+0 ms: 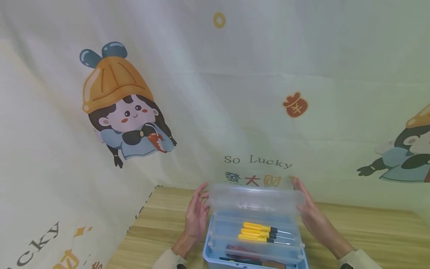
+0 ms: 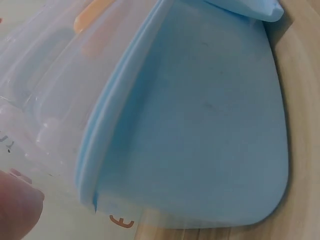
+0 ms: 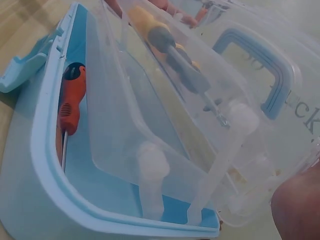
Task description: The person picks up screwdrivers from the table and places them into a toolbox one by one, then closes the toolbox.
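A light blue toolbox (image 1: 209, 257) stands on the table, its clear lid (image 1: 256, 198) raised at the back. My left hand (image 1: 195, 218) is at the lid's left edge, fingers pointing up and loosely bent. At the right edge is my right hand (image 1: 315, 218), its fingers stretched along the lid's side. Inside, a clear lift-up tray (image 1: 221, 224) carries several yellow-handled screwdrivers (image 1: 256, 232). Beneath it lies a red-handled screwdriver (image 3: 73, 97) in the box. A blue carrying handle (image 3: 277, 70) shows on the lid in the right wrist view.
The wood-grain table (image 1: 151, 224) runs out to both sides of the box. A pale printed cloth (image 1: 201, 112) hangs behind and at the left, close to the table's back edge. A blue latch (image 3: 25, 65) sticks out from the box's front.
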Tool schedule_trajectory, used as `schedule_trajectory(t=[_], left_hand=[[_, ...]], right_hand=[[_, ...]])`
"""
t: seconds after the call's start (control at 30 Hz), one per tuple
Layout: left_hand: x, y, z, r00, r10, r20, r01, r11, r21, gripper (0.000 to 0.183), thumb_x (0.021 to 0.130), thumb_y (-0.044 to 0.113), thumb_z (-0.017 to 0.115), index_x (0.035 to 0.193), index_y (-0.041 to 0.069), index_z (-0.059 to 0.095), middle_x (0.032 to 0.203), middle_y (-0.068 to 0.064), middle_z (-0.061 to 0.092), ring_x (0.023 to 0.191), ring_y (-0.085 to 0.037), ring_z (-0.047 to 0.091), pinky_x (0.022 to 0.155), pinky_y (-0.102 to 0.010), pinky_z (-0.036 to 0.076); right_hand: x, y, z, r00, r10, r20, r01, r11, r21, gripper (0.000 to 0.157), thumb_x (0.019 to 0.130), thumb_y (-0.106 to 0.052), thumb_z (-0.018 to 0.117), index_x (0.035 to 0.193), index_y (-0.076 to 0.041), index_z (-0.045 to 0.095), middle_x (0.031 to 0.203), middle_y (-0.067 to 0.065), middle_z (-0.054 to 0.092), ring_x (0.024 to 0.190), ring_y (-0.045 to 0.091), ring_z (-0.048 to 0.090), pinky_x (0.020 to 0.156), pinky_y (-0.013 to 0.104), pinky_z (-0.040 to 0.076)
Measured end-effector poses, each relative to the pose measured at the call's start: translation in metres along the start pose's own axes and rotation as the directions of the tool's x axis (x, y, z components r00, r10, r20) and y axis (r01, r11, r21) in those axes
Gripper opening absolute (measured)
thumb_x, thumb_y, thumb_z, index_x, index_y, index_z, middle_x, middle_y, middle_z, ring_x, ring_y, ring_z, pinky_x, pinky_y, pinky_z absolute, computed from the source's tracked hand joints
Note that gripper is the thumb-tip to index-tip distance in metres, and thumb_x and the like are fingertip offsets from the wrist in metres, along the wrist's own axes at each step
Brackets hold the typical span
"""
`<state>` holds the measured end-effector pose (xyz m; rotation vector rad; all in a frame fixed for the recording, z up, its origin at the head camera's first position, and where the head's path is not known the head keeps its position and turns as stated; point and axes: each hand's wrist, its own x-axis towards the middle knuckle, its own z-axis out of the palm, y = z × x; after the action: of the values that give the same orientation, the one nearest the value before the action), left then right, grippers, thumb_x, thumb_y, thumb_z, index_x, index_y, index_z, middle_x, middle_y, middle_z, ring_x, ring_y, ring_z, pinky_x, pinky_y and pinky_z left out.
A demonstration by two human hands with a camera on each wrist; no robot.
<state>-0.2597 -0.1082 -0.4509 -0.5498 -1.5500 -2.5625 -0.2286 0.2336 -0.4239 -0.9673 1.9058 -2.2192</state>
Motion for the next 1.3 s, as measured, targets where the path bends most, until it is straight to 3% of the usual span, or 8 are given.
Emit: schedule_trajectory(t=[0.13, 0.27, 0.33, 0.47, 0.57, 0.83, 1.1, 1.3], left_hand=[[-0.001, 0.001, 0.000, 1.000, -0.001, 0.024, 0.000, 0.999, 0.042, 0.058, 0.108, 0.036, 0.015, 0.150, -0.003, 0.021, 0.119, 0.000, 0.056, 0.109, -0.012, 0.061, 0.099, -0.026, 0.047], [-0.003, 0.002, 0.001, 0.999, -0.026, 0.033, 0.022, 0.993, 0.117, 0.059, 0.107, 0.038, 0.016, 0.152, 0.000, 0.018, 0.126, -0.007, 0.050, 0.119, -0.017, 0.056, 0.107, -0.031, 0.040], [-0.004, 0.003, 0.002, 0.998, -0.047, 0.033, 0.041, 0.986, 0.159, 0.061, 0.106, 0.041, 0.017, 0.154, 0.004, 0.017, 0.135, -0.013, 0.042, 0.130, -0.025, 0.049, 0.113, -0.039, 0.032], [-0.007, 0.004, 0.005, 0.996, -0.079, 0.037, 0.070, 0.974, 0.215, 0.063, 0.105, 0.044, 0.019, 0.158, 0.011, 0.013, 0.156, -0.023, 0.018, 0.146, -0.042, 0.021, 0.119, -0.061, 0.008], [-0.008, 0.003, 0.006, 0.995, -0.087, 0.055, 0.071, 0.969, 0.235, 0.063, 0.104, 0.042, 0.021, 0.159, 0.014, 0.010, 0.164, -0.021, 0.006, 0.150, -0.042, 0.005, 0.116, -0.068, -0.004], [-0.011, 0.005, 0.007, 0.987, -0.086, 0.138, 0.040, 0.950, 0.311, 0.063, 0.106, 0.040, 0.022, 0.160, 0.015, 0.003, 0.167, -0.012, 0.002, 0.153, -0.034, 0.002, 0.120, -0.060, 0.000], [-0.014, 0.010, 0.009, 0.984, -0.071, 0.161, 0.002, 0.920, 0.393, 0.062, 0.106, 0.039, 0.024, 0.161, 0.020, 0.002, 0.167, -0.013, 0.001, 0.152, -0.035, 0.001, 0.120, -0.060, 0.001], [-0.016, 0.011, 0.011, 0.988, -0.060, 0.145, -0.017, 0.879, 0.476, 0.058, 0.107, 0.036, 0.024, 0.161, 0.022, 0.008, 0.166, -0.012, 0.009, 0.152, -0.034, 0.009, 0.119, -0.062, 0.006]], right_hand=[[-0.001, 0.001, -0.001, 1.000, -0.003, -0.002, 0.003, 1.000, -0.017, 0.077, 0.097, -0.001, 0.027, 0.156, -0.016, -0.021, 0.156, 0.014, -0.037, 0.143, 0.025, -0.036, 0.099, 0.068, -0.030], [-0.001, 0.001, 0.000, 1.000, -0.003, -0.003, 0.003, 0.999, -0.036, 0.079, 0.096, -0.001, 0.029, 0.156, -0.016, -0.020, 0.157, 0.015, -0.037, 0.141, 0.030, -0.037, 0.100, 0.069, -0.029], [-0.001, 0.001, 0.001, 1.000, -0.001, -0.013, 0.000, 0.998, -0.056, 0.079, 0.096, -0.001, 0.030, 0.156, -0.015, -0.019, 0.157, 0.015, -0.035, 0.140, 0.034, -0.037, 0.100, 0.071, -0.027], [-0.002, 0.003, 0.003, 0.999, 0.018, -0.052, -0.023, 0.994, -0.104, 0.078, 0.098, -0.004, 0.033, 0.157, -0.015, -0.016, 0.159, 0.017, -0.031, 0.140, 0.041, -0.033, 0.101, 0.075, -0.022], [-0.003, 0.004, 0.003, 0.997, 0.031, -0.072, -0.040, 0.991, -0.125, 0.077, 0.099, -0.005, 0.034, 0.158, -0.014, -0.015, 0.159, 0.018, -0.029, 0.140, 0.043, -0.031, 0.102, 0.076, -0.020], [-0.005, 0.003, 0.005, 0.995, 0.055, -0.088, -0.068, 0.985, -0.156, 0.074, 0.101, -0.007, 0.033, 0.158, -0.017, -0.013, 0.160, 0.019, -0.028, 0.141, 0.045, -0.028, 0.102, 0.078, -0.015], [-0.011, 0.003, 0.007, 0.994, 0.063, -0.084, -0.076, 0.983, -0.165, 0.073, 0.102, -0.006, 0.033, 0.159, -0.018, -0.011, 0.161, 0.017, -0.027, 0.142, 0.043, -0.027, 0.101, 0.078, -0.015], [-0.016, 0.003, 0.009, 0.995, 0.055, -0.086, -0.072, 0.973, -0.221, 0.073, 0.102, -0.005, 0.034, 0.159, -0.018, -0.009, 0.161, 0.020, -0.023, 0.142, 0.045, -0.023, 0.099, 0.081, -0.012]])
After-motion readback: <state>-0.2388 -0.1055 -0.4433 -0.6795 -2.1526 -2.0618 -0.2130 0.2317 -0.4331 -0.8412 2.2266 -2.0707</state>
